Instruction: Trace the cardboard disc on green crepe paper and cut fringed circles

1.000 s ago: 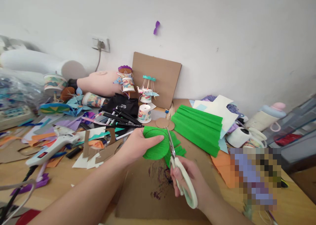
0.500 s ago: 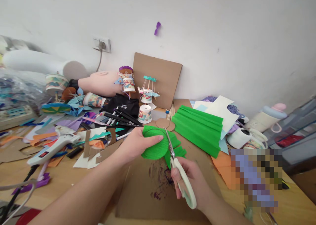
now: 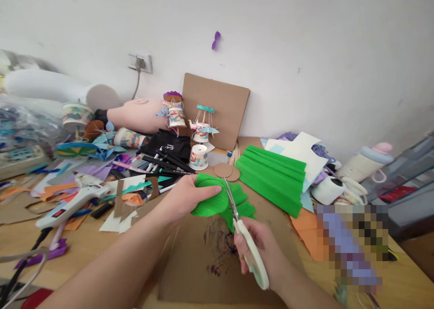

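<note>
My left hand pinches a piece of green crepe paper, thumb on top, with a dark curved line drawn near its upper edge. In my right hand is a pair of scissors with pale handles. Their blades point away from me and lie at the right edge of the green paper. Green offcuts hang or lie just beyond the blades; whether they are still joined is hard to make out. Under both hands lies a cardboard sheet with dark purple smears.
Folded green crepe paper lies at the right, behind two cardboard discs. A glue gun, marker pens and paper scraps crowd the left. Decorated paper cups stand before an upright cardboard panel against the wall.
The green paper has tilted and bent in my left hand, its lower edge shifting slightly left. The scissors stay nearly in place, their blades looking closer together.
</note>
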`<state>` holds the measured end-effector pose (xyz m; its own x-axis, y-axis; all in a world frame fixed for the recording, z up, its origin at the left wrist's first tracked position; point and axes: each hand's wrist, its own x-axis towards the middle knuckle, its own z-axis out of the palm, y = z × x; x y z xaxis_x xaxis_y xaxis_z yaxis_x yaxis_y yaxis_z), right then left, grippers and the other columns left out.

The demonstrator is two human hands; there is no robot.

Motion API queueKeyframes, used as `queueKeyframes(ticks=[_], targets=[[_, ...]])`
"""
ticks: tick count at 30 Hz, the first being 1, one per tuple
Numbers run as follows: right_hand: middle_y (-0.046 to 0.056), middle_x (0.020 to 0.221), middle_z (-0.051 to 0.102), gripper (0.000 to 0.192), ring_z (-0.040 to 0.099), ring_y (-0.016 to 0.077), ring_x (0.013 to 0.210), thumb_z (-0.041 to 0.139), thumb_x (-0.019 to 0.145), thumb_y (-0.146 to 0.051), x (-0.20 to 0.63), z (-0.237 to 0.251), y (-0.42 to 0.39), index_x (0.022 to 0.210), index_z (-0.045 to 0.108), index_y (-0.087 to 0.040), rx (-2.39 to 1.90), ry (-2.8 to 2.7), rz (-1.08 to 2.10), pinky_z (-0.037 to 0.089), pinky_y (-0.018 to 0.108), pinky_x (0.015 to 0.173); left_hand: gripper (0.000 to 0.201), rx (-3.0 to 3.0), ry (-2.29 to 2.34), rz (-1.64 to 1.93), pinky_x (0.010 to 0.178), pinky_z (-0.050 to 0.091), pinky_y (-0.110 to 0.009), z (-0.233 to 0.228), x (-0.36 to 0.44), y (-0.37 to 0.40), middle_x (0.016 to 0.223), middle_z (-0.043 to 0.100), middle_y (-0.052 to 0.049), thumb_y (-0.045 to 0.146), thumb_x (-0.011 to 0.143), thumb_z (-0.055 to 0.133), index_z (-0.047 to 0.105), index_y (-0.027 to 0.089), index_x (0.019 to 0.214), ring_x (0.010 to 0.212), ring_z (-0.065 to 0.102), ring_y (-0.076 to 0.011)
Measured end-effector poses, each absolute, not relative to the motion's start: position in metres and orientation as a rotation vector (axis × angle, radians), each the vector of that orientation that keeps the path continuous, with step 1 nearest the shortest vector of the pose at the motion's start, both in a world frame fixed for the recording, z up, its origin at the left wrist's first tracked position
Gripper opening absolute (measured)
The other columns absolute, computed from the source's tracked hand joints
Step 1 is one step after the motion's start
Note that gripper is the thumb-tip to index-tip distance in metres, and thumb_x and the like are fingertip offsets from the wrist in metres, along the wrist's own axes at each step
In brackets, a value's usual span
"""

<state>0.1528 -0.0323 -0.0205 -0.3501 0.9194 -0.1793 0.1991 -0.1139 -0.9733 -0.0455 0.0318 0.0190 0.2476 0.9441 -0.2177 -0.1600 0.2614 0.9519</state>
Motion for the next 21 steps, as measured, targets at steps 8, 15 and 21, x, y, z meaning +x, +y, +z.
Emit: queueKeyframes(ticks=[8, 15, 21], targets=[[-0.009, 0.047, 0.042, 0.059, 0.045, 0.006, 0.033, 0.056, 0.07, -0.078, 0.1507, -0.0117, -0.0322, 0.068, 0.044, -0.02, -1.266, -1.553, 1.512, 0.032, 0.016, 0.034, 0.031, 1.041, 1.039, 0.916, 0.061, 0.057, -0.027, 0.0166, -0.0448, 0.0316, 0.077, 0.076, -0.003, 0.033, 0.063, 0.083, 0.075, 0.016, 0.087, 0.065, 0.069, -0.0177], [-0.01, 0.045, 0.042, 0.06, 0.044, 0.006, 0.032, 0.058, 0.068, -0.078, 0.1506, -0.0092, -0.0323, 0.067, 0.044, -0.02, -1.271, -1.534, 1.537, 0.031, 0.017, 0.033, 0.031, 1.058, 1.038, 0.902, 0.061, 0.056, -0.028, 0.02, -0.0461, 0.0296, 0.076, 0.075, -0.003, 0.033, 0.064, 0.082, 0.074, 0.016, 0.088, 0.064, 0.069, -0.018], [-0.01, 0.041, 0.041, 0.06, 0.043, 0.006, 0.031, 0.059, 0.067, -0.078, 0.1494, -0.0091, -0.0324, 0.066, 0.044, -0.02, -1.279, -1.503, 1.578, 0.029, 0.016, 0.032, 0.025, 1.056, 1.037, 0.875, 0.061, 0.056, -0.028, 0.0234, -0.0486, 0.0296, 0.074, 0.075, -0.003, 0.032, 0.063, 0.082, 0.074, 0.015, 0.08, 0.062, 0.069, -0.0175]])
